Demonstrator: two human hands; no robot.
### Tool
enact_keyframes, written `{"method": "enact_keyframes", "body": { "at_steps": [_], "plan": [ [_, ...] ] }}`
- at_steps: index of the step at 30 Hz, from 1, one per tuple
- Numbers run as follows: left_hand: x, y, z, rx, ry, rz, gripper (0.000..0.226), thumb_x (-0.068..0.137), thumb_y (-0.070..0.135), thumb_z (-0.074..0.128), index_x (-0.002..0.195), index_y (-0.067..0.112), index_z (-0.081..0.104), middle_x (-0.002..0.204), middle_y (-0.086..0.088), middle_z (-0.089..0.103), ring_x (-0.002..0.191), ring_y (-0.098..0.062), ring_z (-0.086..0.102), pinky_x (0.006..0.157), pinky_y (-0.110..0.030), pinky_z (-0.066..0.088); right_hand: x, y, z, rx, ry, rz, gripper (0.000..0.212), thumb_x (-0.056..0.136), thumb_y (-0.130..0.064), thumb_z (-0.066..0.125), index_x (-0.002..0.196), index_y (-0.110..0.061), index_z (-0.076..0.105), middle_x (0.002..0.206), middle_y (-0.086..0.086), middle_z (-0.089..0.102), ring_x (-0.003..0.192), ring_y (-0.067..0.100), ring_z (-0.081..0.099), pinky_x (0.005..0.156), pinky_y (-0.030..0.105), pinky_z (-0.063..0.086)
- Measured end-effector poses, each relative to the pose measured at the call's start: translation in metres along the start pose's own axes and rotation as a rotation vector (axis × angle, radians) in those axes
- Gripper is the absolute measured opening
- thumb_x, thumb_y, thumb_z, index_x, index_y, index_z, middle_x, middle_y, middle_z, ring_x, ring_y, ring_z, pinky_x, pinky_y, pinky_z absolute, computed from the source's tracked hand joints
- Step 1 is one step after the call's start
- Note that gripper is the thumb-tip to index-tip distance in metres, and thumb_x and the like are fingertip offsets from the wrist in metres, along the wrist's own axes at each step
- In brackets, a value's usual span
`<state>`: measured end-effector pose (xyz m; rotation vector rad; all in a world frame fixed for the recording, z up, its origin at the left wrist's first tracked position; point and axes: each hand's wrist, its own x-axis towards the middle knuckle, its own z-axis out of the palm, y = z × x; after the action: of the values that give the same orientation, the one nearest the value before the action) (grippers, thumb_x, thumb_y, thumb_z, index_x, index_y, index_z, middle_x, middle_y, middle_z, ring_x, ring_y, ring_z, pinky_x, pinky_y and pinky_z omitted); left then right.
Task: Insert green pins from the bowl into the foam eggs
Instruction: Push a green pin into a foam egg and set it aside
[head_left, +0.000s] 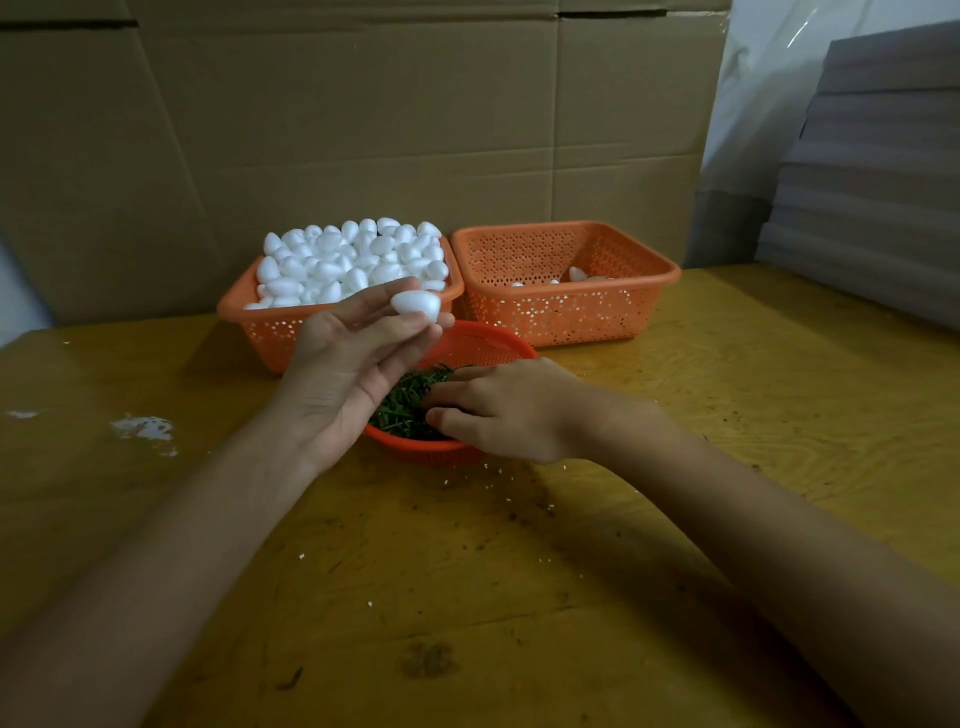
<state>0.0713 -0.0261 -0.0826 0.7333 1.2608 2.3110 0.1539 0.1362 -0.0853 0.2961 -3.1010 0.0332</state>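
Note:
My left hand (353, 364) is raised palm-up above the round orange bowl (483, 345) and pinches one white foam egg (416, 306) at its fingertips. The bowl holds a heap of green pins (402, 410). My right hand (498, 408) reaches into the bowl from the right, palm down, with its fingertips in the pins; whether they hold a pin cannot be seen. Behind the bowl, the left orange basket (249, 322) is piled high with foam eggs (353, 260).
A second orange basket (566, 312) at the back right holds a few eggs at its bottom. Cardboard sheets form a wall behind the baskets. Grey stacked boards stand at the far right. The yellow wooden table (727, 395) has white foam crumbs scattered on it.

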Motion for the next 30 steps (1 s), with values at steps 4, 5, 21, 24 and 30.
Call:
{"method": "enact_keyframes", "body": {
  "at_steps": [4,5,21,24,30],
  "plan": [
    [0.0012,0.0011,-0.0024,-0.071,0.005,-0.007,0.034,0.081,-0.002,0.071,0.112,0.011,0.072,0.106,-0.012,0.079,0.106,-0.024,0.077,0.084,-0.024,0.061,0.0,0.0002,0.0005,0.003,-0.003,-0.001,0.049,0.108,-0.056,0.026,0.141,-0.035,0.054,0.135,-0.002,0.06,0.121,0.026,0.06,0.094,0.044,0.05],
    [0.001,0.001,-0.0027,-0.063,0.003,-0.003,0.037,0.08,-0.002,0.071,0.115,0.011,0.069,0.106,-0.012,0.079,0.106,-0.025,0.077,0.084,-0.024,0.061,0.0001,0.0001,0.0006,0.003,-0.005,-0.001,0.048,0.108,-0.056,0.026,0.14,-0.034,0.054,0.135,-0.002,0.06,0.121,0.026,0.06,0.093,0.044,0.05],
    [-0.0016,0.0011,-0.0027,0.09,-0.101,-0.02,0.032,0.075,-0.01,0.07,0.091,0.017,0.079,0.109,-0.01,0.078,0.102,-0.022,0.076,0.085,-0.027,0.061,0.0,0.0014,0.0021,0.009,-0.009,0.002,0.044,0.109,-0.053,0.026,0.131,-0.031,0.057,0.123,-0.002,0.062,0.107,0.022,0.061,0.078,0.037,0.043],
    [-0.0013,0.0011,-0.0033,0.125,-0.104,-0.031,0.034,0.073,-0.008,0.072,0.088,0.02,0.083,0.111,-0.009,0.079,0.105,-0.018,0.076,0.086,-0.026,0.06,0.0006,0.0017,0.0035,0.004,0.001,0.001,0.044,0.109,-0.053,0.026,0.13,-0.031,0.057,0.123,-0.002,0.062,0.107,0.022,0.061,0.075,0.036,0.039],
    [-0.0013,-0.0008,-0.0047,0.177,-0.123,-0.013,0.034,0.072,-0.008,0.071,0.086,0.021,0.084,0.11,-0.008,0.08,0.115,-0.015,0.073,0.088,-0.025,0.059,0.0011,0.0024,0.0048,-0.014,0.021,-0.006,0.046,0.108,-0.054,0.025,0.134,-0.032,0.056,0.128,-0.002,0.062,0.114,0.023,0.061,0.076,0.035,0.037]
  ]
}}
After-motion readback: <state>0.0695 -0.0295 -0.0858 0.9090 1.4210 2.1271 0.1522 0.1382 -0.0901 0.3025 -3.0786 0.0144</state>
